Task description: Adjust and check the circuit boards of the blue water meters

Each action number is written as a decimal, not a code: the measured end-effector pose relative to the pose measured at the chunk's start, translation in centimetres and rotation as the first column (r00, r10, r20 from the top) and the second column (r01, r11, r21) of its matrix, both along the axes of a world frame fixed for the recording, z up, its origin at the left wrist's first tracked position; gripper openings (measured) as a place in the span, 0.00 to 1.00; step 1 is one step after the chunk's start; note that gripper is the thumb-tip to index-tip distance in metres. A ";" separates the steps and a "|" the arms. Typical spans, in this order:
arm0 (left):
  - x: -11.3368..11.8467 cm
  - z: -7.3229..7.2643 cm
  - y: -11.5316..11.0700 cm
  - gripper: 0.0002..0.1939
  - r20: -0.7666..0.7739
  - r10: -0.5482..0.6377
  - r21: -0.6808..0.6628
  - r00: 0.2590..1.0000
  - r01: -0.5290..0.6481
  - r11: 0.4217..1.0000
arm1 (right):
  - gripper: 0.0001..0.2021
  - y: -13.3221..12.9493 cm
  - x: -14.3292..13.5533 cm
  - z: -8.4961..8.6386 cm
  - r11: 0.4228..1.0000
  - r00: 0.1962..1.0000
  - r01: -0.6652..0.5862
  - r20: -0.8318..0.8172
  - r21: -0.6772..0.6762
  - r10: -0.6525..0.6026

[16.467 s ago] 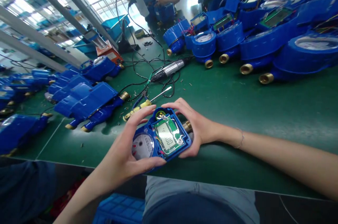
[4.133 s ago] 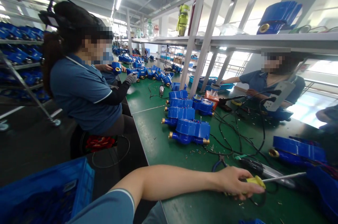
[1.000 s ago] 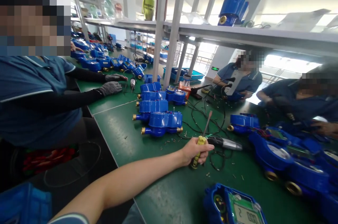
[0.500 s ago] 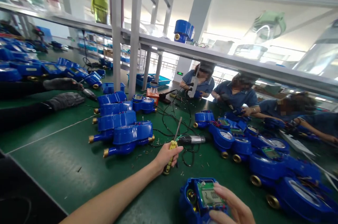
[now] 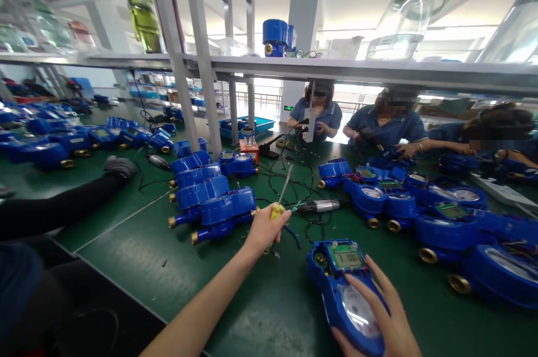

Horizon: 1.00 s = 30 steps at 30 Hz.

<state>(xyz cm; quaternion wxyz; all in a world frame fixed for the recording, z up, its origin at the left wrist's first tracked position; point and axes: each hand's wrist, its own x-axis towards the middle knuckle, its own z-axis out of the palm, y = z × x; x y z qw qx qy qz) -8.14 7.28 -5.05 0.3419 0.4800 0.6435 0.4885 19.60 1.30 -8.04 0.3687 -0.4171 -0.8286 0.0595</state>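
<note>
My left hand (image 5: 265, 228) is wrapped round the yellow handle of a screwdriver (image 5: 286, 183), its metal shaft pointing up and away from me. Just beyond it, a black and silver electric screwdriver (image 5: 318, 206) lies on the bench with its cable. My right hand (image 5: 389, 312) grips a blue water meter (image 5: 325, 290) at the near right, fingers across its round clear dial and thumb at its near side. The meter's upper case is uncovered, showing a green circuit board with a small display (image 5: 348, 258). A dark blue wire-like strip (image 5: 293, 236) lies between my hands.
Several blue meters (image 5: 227, 214) stand left of centre, and more (image 5: 451, 228) line the right. A metal shelf (image 5: 353, 68) on posts crosses above the green bench (image 5: 143, 267). At left reaches a co-worker's gloved hand (image 5: 120, 167). Several co-workers (image 5: 384, 121) sit opposite.
The view has turned and levelled. My right hand has shifted down from the display to the dial, and more of the meter shows. My left hand keeps the screwdriver.
</note>
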 end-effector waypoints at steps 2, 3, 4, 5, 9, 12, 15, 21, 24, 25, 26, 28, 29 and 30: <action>-1.6 1.1 -1.7 0.20 -0.063 0.080 0.057 0.995 -0.076 0.995 | 0.27 1.6 -0.7 0.6 1.000 1.000 0.001 -0.018 -0.030 -0.001; -2.6 1.7 -2.6 0.22 -0.093 0.131 0.086 0.987 -0.123 0.989 | 0.27 2.5 -1.0 0.8 0.998 1.000 -0.003 -0.026 -0.061 0.001; -3.9 2.1 -3.6 0.23 -0.128 0.188 0.112 0.974 -0.174 0.978 | 0.26 3.4 -1.2 1.0 0.996 0.999 -0.015 -0.034 -0.089 0.012; -5.3 2.5 -4.5 0.23 -0.164 0.256 0.131 0.953 -0.236 0.963 | 0.27 4.2 -1.3 1.1 0.993 0.999 -0.030 -0.038 -0.111 0.026; -11.4 2.9 -7.1 0.23 -0.330 0.495 0.185 0.804 -0.459 0.869 | 0.28 6.9 -1.6 1.2 0.987 0.996 -0.083 -0.032 -0.138 0.080; -14.3 2.1 -7.8 0.20 -0.443 0.531 0.178 0.723 -0.509 0.842 | 0.29 8.9 -1.9 1.1 0.986 0.993 -0.118 -0.017 -0.119 0.117; -14.7 0.8 -8.0 0.20 -0.504 0.508 0.154 0.698 -0.506 0.849 | 0.30 11.3 -2.1 1.3 0.975 0.982 -0.188 0.010 -0.116 0.190; -12.9 -0.3 -9.6 0.23 -0.434 0.487 0.174 0.758 -0.459 0.871 | 0.29 12.9 -1.8 3.6 0.953 0.968 -0.221 0.071 -0.209 0.240; -13.1 -0.2 -10.2 0.25 -0.278 0.406 0.149 0.871 -0.378 0.914 | 0.28 9.4 -3.8 4.9 0.992 0.996 -0.083 -0.039 -0.096 0.080; -13.3 -0.2 -10.2 0.26 -0.214 0.366 0.134 0.906 -0.344 0.929 | 0.25 7.9 -5.1 5.1 0.995 0.988 -0.068 -0.144 -0.075 0.057; -13.5 -0.1 -10.1 0.26 -0.152 0.323 0.119 0.934 -0.307 0.944 | 0.22 6.4 -6.7 5.2 0.987 0.965 -0.112 -0.251 -0.114 0.081; -13.8 0.1 -9.9 0.25 -0.050 0.236 0.098 0.970 -0.231 0.968 | 0.21 4.1 -10.6 4.9 0.864 0.875 -0.319 -0.471 -0.390 0.111; -13.8 0.3 -9.7 0.24 -0.016 0.203 0.091 0.979 -0.201 0.975 | 0.26 3.5 -12.8 4.6 0.696 0.819 -0.446 -0.570 -0.562 0.064; -13.7 0.5 -9.6 0.23 0.007 0.179 0.085 0.984 -0.178 0.980 | 0.31 3.2 -14.9 4.2 0.493 0.761 -0.539 -0.646 -0.683 -0.063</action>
